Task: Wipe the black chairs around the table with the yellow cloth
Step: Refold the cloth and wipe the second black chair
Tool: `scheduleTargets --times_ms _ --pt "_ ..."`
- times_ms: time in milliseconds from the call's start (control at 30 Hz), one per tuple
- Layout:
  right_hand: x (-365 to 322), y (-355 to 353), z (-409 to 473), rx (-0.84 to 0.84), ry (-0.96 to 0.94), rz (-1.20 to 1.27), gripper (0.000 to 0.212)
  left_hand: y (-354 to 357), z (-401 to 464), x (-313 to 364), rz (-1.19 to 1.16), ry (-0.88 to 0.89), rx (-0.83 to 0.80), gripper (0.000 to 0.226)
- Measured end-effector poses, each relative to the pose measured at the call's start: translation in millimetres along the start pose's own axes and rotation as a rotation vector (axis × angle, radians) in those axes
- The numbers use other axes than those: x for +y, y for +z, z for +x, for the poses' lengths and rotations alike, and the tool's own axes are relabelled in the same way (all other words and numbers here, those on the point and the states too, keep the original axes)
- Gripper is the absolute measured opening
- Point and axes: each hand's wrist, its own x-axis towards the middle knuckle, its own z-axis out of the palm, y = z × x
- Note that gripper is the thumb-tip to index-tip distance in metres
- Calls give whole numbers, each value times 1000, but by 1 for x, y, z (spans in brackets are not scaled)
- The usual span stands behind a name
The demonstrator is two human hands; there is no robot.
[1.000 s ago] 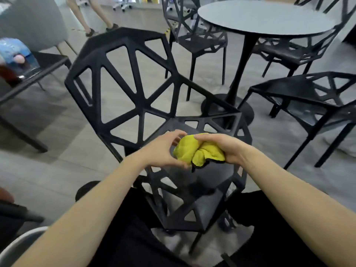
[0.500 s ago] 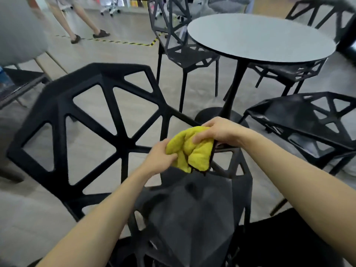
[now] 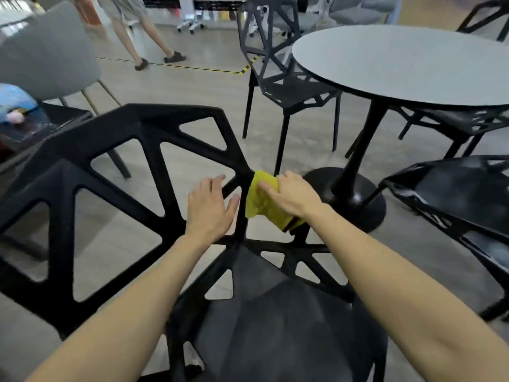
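Note:
The nearest black lattice chair fills the foreground, its backrest to the left and its seat below my arms. My right hand grips the yellow cloth and holds it against the right edge of the backrest, where it meets the seat. My left hand lies flat with straight fingers on a backrest strut, just left of the cloth. Other black chairs stand around the round grey table: one at its left, one under its far side, one at the right.
The table's black pedestal base stands on the floor just beyond my right hand. A grey chair and a dark low table with a blue item are at the left. A person's legs cross the floor behind.
The cloth was bunched between both hands over the seat. Now my left hand has let go and lies flat on the backrest, while my right hand holds the spread cloth against the frame.

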Motion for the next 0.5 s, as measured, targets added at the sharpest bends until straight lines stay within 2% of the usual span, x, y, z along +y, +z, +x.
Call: scheduleTargets --times_ms 67,100,233,333,433,500 --pt "-8 1 8 39 -106 -12 56 -4 17 5 -56 -167 -187 58" --pt "-10 4 9 54 -134 -2 51 -4 22 4 -51 -185 -212 60" --pt "32 15 -32 123 -147 -1 47 1 23 -1 -36 -163 -142 58" --pt "62 13 -60 92 -125 11 37 6 23 -4 -42 -165 -141 56" --pt "15 14 -8 87 -183 -75 37 11 23 -5 13 -167 -127 55" --pt "-28 13 24 73 -206 -42 40 12 23 -7 17 -166 -116 54"
